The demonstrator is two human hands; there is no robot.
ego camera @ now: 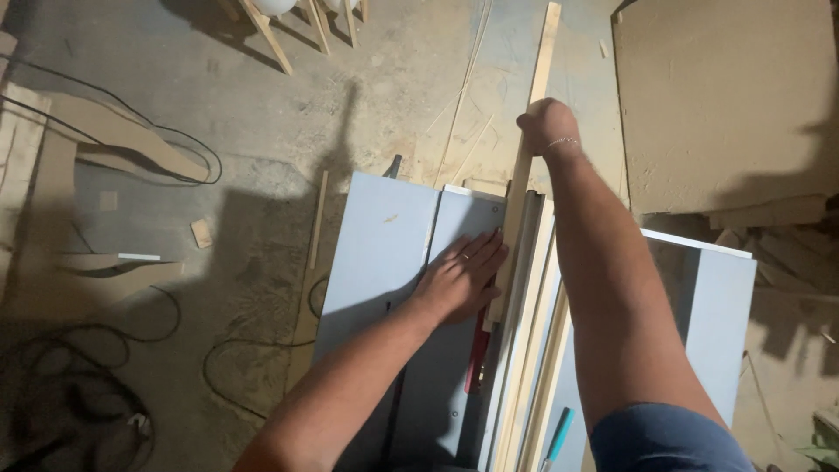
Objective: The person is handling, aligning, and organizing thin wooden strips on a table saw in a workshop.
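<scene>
head view: right hand (548, 127) clenched around wood strip (524, 166) past the saw table (384, 245); left hand (461, 278) flat, released, pressing the strip beside the red guard (478, 350). risk: fingers slipping toward the blade.

your left hand (461, 278) lies flat on the saw table (384, 253), left of the wood strip (535, 79); your right hand (547, 125) grips the strip beyond the table's far edge.
</scene>
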